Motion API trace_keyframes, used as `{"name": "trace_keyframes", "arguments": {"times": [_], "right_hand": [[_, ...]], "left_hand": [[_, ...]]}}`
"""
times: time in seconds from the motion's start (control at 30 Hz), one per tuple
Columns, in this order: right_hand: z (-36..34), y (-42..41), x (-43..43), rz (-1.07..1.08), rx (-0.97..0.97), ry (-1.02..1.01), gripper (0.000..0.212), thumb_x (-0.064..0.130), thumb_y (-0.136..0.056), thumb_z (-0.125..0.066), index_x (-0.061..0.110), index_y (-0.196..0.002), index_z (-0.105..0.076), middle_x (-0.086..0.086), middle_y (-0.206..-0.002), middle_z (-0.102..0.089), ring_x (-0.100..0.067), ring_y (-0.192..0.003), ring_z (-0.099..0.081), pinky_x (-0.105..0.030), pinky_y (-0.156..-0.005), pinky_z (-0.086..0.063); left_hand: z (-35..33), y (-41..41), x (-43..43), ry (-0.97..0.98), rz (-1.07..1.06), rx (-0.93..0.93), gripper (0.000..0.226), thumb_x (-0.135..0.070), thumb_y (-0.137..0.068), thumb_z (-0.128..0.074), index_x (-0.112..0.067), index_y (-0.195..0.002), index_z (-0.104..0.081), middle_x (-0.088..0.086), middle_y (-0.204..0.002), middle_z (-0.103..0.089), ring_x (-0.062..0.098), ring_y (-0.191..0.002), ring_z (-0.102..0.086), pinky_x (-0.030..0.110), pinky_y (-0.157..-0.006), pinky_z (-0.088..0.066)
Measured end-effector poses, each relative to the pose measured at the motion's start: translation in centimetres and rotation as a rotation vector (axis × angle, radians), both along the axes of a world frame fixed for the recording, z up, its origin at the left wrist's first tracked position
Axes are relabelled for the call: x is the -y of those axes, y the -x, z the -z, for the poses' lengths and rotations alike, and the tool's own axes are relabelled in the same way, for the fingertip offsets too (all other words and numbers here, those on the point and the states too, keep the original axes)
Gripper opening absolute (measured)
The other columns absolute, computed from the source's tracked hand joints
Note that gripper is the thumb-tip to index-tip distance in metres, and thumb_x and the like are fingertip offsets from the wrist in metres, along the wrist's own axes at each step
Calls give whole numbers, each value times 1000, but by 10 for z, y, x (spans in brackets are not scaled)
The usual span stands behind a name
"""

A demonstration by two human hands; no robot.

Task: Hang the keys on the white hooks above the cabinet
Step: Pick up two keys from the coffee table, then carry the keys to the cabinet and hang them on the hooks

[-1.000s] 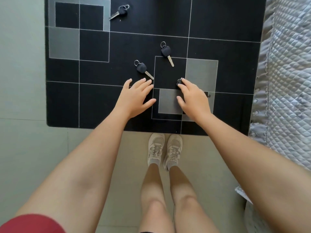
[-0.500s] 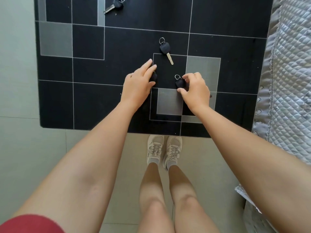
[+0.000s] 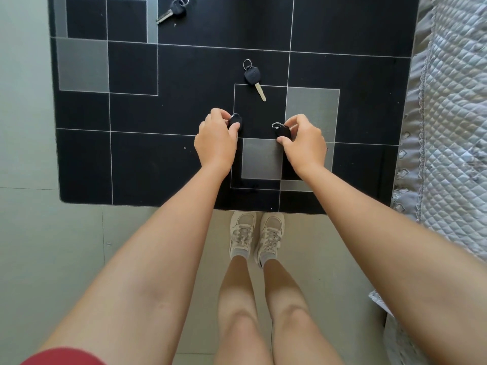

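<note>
Several black-headed keys with metal rings are on a black rug (image 3: 131,154) on the floor. My left hand (image 3: 216,139) pinches the black head of one key (image 3: 235,119); its blade is hidden under my fingers. My right hand (image 3: 303,139) grips another key (image 3: 283,131) by its head, ring pointing left. A third key (image 3: 253,77) lies loose beyond both hands, blade pointing toward me. A fourth key (image 3: 172,10) lies at the rug's far left. No hooks or cabinet are in view.
The rug has grey squares and thin white lines and lies on pale floor tiles (image 3: 52,259). A quilted grey bedspread (image 3: 453,127) hangs along the right side. My feet in white sneakers (image 3: 257,235) stand at the rug's near edge.
My left hand reached forward and closed on the key at left. My right hand closed its fingers around the key it was touching. The view shifted slightly closer.
</note>
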State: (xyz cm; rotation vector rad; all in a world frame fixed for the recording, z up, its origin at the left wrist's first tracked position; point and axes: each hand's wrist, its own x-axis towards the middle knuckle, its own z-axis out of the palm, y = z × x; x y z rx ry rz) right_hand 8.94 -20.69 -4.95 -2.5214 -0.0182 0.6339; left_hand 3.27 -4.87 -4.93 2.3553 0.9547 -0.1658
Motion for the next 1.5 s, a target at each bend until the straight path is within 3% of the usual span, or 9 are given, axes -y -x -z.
{"name": "trace_keyframes", "arguments": {"times": [0.13, 0.27, 0.37, 0.5, 0.67, 0.83, 1.07, 1.33, 1.5], "right_hand": [[-7, 5, 4, 106, -32, -97, 26, 22, -83, -70, 15, -108, -65, 0, -101, -68, -13, -89, -59, -25, -75, -48], [-31, 9, 7, 226, -86, -223, 24, 21, -82, -72, 12, -104, -68, 3, -93, -65, -11, -86, -60, -25, -77, -51], [-62, 13, 8, 358, -184, -358, 23, 18, -82, -72, 12, -104, -68, -1, -96, -67, -15, -90, -64, -30, -79, -57], [-130, 17, 11, 427, -269, -516, 21, 14, -84, -70, 14, -104, -65, 0, -95, -67, -11, -86, -67, -17, -62, -54], [-237, 19, 19, 383, -262, -672, 24, 16, -84, -71, 15, -106, -64, 1, -94, -69, -5, -72, -70, -13, -55, -51], [-345, 25, 34, 330, -181, -836, 25, 18, -83, -72, 17, -107, -65, -3, -99, -72, -14, -86, -71, -28, -71, -55], [-462, 41, 59, 268, -57, -1025, 25, 15, -84, -70, 18, -108, -62, -2, -97, -75, -18, -84, -74, -25, -66, -51], [-549, 76, 65, 317, 174, -1082, 30, 9, -83, -70, 10, -112, -64, -8, -100, -75, -27, -91, -72, -23, -62, -52], [-583, 113, 65, 421, 346, -1101, 28, 5, -81, -70, 11, -108, -66, -1, -90, -76, -18, -79, -73, -20, -55, -50]], "left_hand": [[-13, -1, 8, 271, -149, 92, 21, -23, -92, -58, -18, -111, -52, -7, -92, -61, 16, -88, -63, 33, -77, -52], [-41, -2, 12, 479, -287, 186, 32, -20, -91, -60, -18, -121, -48, 1, -97, -65, 13, -83, -67, 19, -69, -52], [-76, -4, 14, 721, -437, 187, 39, -15, -89, -63, -16, -125, -47, 7, -100, -68, 15, -76, -72, 30, -73, -60], [-140, -2, 17, 877, -546, 119, 40, -14, -88, -65, -8, -126, -56, 12, -109, -68, 17, -80, -73, 29, -71, -61], [-246, -4, 16, 956, -240, 145, 36, -20, -89, -65, -8, -122, -59, 8, -107, -70, 16, -87, -72, 30, -79, -59], [-355, -2, 26, 942, 41, 258, 26, -17, -94, -57, -10, -118, -61, 6, -93, -66, 14, -84, -64, 32, -81, -56], [-467, 5, 33, 882, 141, 402, 23, -19, -93, -57, -19, -116, -61, 1, -93, -70, 13, -85, -67, 28, -78, -56], [-550, 17, 33, 931, 365, 515, 27, -13, -91, -60, -7, -117, -62, 2, -81, -69, 11, -72, -65, 31, -74, -53], [-590, 28, 39, 1009, 503, 520, 18, -8, -89, -61, -8, -107, -64, 7, -80, -68, 6, -60, -66, 17, -56, -52]]}}
